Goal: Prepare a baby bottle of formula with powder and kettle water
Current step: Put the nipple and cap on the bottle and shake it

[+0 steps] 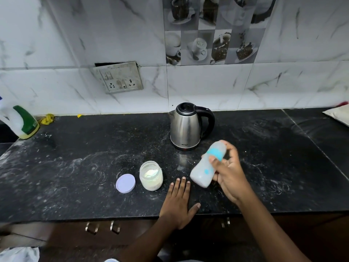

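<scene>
Right hand [228, 174]: fingers [217, 163] grasping baby bottle [206, 165], tilted and blurred, held above counter [75, 167]. Left hand [178, 203]: fingers released, flat on counter. Open powder jar [151, 175] just left of left fingertips, its lid [125, 183] further left. Kettle [186, 127] upright beyond right fingers, apart

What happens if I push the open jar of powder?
The squat clear jar of white powder would probably slide, not tip: it looks wide and low. Its round lilac lid lies beside it, so a hard knock might spill powder.
</scene>
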Demonstrator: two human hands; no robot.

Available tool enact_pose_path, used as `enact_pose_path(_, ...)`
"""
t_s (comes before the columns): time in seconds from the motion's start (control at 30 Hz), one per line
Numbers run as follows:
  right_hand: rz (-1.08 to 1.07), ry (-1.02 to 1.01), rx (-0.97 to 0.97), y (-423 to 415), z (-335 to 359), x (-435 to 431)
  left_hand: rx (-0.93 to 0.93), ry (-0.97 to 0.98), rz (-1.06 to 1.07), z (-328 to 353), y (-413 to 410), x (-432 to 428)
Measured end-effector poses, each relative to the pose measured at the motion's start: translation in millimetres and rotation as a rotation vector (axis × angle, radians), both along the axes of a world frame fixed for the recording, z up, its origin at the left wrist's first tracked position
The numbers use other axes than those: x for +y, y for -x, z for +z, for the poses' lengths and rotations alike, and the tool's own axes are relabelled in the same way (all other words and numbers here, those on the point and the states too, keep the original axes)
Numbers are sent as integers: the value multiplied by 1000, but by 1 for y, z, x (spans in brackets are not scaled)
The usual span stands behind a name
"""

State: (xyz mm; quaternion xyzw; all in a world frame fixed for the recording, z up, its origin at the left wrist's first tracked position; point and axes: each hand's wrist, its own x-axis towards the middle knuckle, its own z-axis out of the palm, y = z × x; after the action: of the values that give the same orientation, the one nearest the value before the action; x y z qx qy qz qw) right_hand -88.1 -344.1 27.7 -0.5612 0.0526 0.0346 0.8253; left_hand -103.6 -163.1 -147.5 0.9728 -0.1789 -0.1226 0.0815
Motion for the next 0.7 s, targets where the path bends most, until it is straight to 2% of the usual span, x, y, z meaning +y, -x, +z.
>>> enact_pose_path(0.07,-22,-27,12,-1,2,-1,-4,7,-4,0,0,0)
enact_pose_path(0.17,270,163,-1,3,-6,-4,-5,33,-6,-2,-2,1)
enact_pose_path(0.2,256,166,-14,3,-5,-3,-6,37,-6,-2,-1,1)
enact_pose_path(0.27,46,50,5,0,0,-1,-4,41,-2,0,0,2)
enact_pose_path(0.33,11,6,14,-2,0,-3,-13,54,4,-2,-1,1)
enact_pose_path(0.43,281,173,-5,1,-8,-6,-35,65,-11,-4,-1,2)
enact_pose_path(0.47,261,164,-14,2,-6,-5,-23,48,-13,-3,-1,2)
enact_pose_path(0.57,-2,-13,12,-2,-3,-3,-7,17,-8,-1,-2,0)
enact_pose_path(0.6,16,-15,17,-1,-1,-2,-17,24,-9,-1,-1,0)
enact_pose_path(0.7,301,146,-1,2,-10,-3,-12,35,-22,-5,-2,2)
